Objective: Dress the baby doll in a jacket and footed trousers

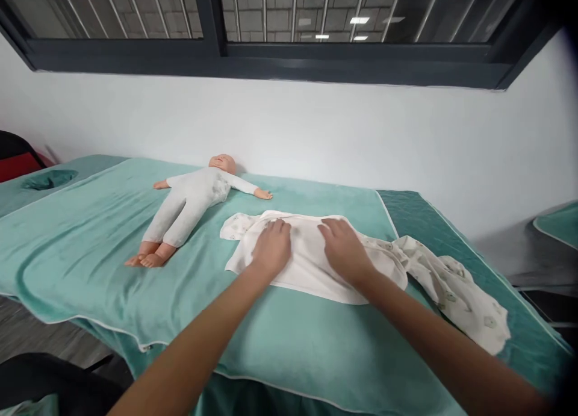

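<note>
A white baby garment (311, 277) with a small patterned sleeve lies spread on the bed in front of me. My left hand (273, 248) rests on its left half, fingers loosely bent and lying on the cloth. Against the right half, my right hand (345, 252) has its fingers slightly apart and touching the fabric. Between the two hands the cloth is flat. A cream patterned piece of baby clothing (465, 295) lies rumpled at the right, meeting the garment's right end. To the left, a baby doll (192, 199) in a white suit lies on its back, arms spread, feet bare.
A green sheet (103, 223) with white piping covers the bed. Behind it rises a white wall (316, 133) below a dark-framed window (361, 64). A black and red object (18, 160) is at the far left; a dark seat (54, 380) stands at the lower left.
</note>
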A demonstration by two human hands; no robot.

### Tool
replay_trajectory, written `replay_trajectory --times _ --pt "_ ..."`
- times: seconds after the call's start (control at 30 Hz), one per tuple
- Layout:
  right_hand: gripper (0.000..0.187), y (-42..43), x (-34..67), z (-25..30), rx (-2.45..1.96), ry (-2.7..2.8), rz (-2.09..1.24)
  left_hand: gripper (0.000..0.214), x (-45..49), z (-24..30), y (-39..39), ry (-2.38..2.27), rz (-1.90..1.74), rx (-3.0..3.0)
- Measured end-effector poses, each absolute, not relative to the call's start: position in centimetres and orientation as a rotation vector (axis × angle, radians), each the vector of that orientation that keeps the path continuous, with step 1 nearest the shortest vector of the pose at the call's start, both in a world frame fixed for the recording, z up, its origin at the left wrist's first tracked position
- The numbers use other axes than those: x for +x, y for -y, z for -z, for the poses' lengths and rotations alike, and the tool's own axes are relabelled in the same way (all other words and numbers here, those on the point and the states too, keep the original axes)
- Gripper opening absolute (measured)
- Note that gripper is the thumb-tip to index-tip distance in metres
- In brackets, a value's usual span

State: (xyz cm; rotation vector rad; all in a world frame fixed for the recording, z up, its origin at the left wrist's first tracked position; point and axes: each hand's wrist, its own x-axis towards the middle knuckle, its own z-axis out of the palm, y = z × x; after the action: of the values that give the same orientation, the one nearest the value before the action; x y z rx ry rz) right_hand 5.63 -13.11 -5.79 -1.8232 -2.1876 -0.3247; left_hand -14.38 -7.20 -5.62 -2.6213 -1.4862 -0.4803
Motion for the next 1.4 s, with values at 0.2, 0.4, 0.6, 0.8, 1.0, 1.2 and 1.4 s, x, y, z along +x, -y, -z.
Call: replay_trajectory --times 0.2,0.4,0.6,0.8,1.0,1.2,1.4 --pt "0.048 10.8 1.8 9.1 -2.150 1.818 -0.063 0.031 -11.9 8.2 5.4 1.734 0.533 -2.616" --pt "0.063 8.8 2.7 9.8 -2.360 1.622 -0.097 0.044 -12.1 8.5 3.7 1.788 0.599 -2.495" --pt "0.070 7.3 2.8 10.0 -2.200 1.640 0.007 0.058 -10.8 7.5 2.6 1.895 0.641 -2.468" --pt "0.071 4.5 4.4 10.0 -2.128 1.679 0.081 0.058 -10.6 8.2 -0.6 1.779 0.627 -2.504" --pt "0.071 2.2 5.7 10.2 -2.111 1.752 0.148 0.062 -11.1 9.5 -2.5 1.705 0.663 -2.491" --pt "0.072 1.3 6.3 11.0 -2.144 1.718 0.005 0.062 -10.8 9.6 -3.2 1.697 0.590 -2.562" --pt "0.072 0.7 6.7 11.3 -2.199 1.732 -0.107 0.060 -10.7 9.8 -3.6 1.756 0.496 -2.609"
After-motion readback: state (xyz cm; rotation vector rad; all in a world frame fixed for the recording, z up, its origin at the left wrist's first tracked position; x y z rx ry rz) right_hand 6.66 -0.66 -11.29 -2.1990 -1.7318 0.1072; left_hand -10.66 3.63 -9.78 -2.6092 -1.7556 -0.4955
